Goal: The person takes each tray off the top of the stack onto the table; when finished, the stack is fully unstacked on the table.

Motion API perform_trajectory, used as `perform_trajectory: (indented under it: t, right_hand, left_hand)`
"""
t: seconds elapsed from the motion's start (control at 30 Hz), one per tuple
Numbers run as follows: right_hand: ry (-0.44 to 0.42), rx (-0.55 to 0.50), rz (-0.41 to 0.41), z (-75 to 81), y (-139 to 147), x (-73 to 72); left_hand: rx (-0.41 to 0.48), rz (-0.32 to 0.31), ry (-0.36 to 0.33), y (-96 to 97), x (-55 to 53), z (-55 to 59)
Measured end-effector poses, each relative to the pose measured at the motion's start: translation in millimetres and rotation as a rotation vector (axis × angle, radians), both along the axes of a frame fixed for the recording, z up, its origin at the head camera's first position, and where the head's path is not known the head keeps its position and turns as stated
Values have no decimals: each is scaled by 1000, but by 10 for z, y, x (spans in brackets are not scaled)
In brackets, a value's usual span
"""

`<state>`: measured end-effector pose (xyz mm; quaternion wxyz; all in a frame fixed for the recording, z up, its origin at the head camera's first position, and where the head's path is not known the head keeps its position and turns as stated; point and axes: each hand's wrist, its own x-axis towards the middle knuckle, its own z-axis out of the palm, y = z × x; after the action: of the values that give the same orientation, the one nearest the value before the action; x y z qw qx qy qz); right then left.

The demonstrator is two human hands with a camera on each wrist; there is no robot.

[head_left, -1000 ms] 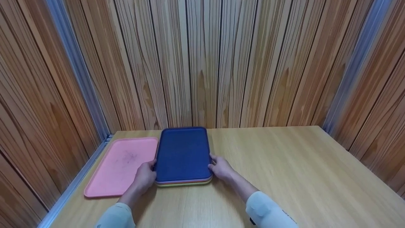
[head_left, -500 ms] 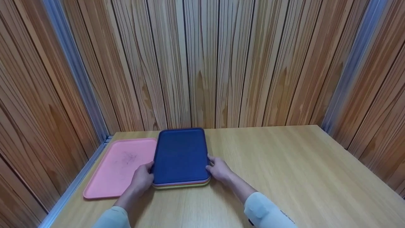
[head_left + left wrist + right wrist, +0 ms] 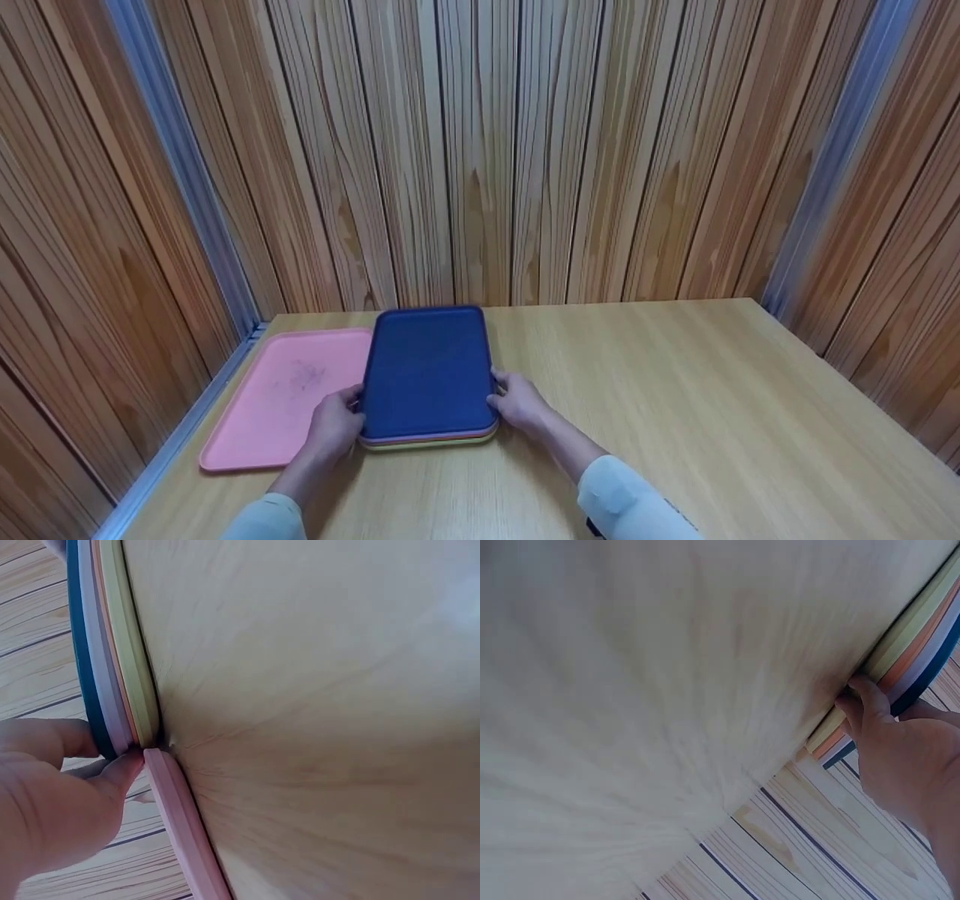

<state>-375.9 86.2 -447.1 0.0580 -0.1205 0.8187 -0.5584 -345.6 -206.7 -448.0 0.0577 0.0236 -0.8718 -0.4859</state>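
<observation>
A stack of rectangular trays lies in the middle-left of the table, the dark blue tray (image 3: pixel 427 375) on top. Under it, the left wrist view shows the edges of a lilac tray (image 3: pixel 105 652), an orange tray (image 3: pixel 120 675) and a yellow-green tray (image 3: pixel 129 645) at the bottom. My left hand (image 3: pixel 335 426) pinches the stack's left edge near its front corner. My right hand (image 3: pixel 521 403) grips the right edge, fingertips low at the yellow-green tray in the right wrist view and thumb at the blue one. A pink tray (image 3: pixel 262 412) lies flat just left of the stack.
The wooden table (image 3: pixel 660 420) extends to the right of the stack. Wood-panelled walls (image 3: pixel 480 150) stand behind and at both sides. A metal strip (image 3: pixel 172 442) runs along the table's left edge. Dark smudges mark the pink tray's surface.
The stack has shifted slightly to the left and towards me, with both hands still holding it. Its left edge is now closer against the pink tray, which has stayed put.
</observation>
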Motion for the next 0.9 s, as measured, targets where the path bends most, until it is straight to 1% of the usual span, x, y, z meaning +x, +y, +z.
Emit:
perform_trajectory:
  t: [0.07,0.17,0.27,0.3,0.4,0.53,0.6,0.7,0.9]
  right_hand:
    - [-7,-15,-20,-16,-15,-6]
    - [-4,-32,-72,-31,-37,-25]
    - [15,-26,-136,-37,-58,-50]
    - [24,-7,-161,-36,-64,-56]
    - [38,37,-219,-33,-81,-68]
    - [71,99,-283,-18,-98,-82]
    - [84,122,-313,-12,-103,-91]
    - [105,152,-337,-12,-108,-99]
    - [205,231,-337,-32,-145,-102]
  left_hand:
    - [-29,25,29,-3,-2,-21]
    - [-50,52,40,10,-21,-39]
    - [-3,54,-16,23,-64,-52]
    - [15,53,-37,24,-80,-58]
    - [44,46,-70,13,-118,-78]
    - [33,36,-55,-12,-140,-100]
    - [39,27,-64,-22,-150,-111]
    - [47,16,-77,-29,-151,-121]
    - [28,13,-72,-48,-104,-124]
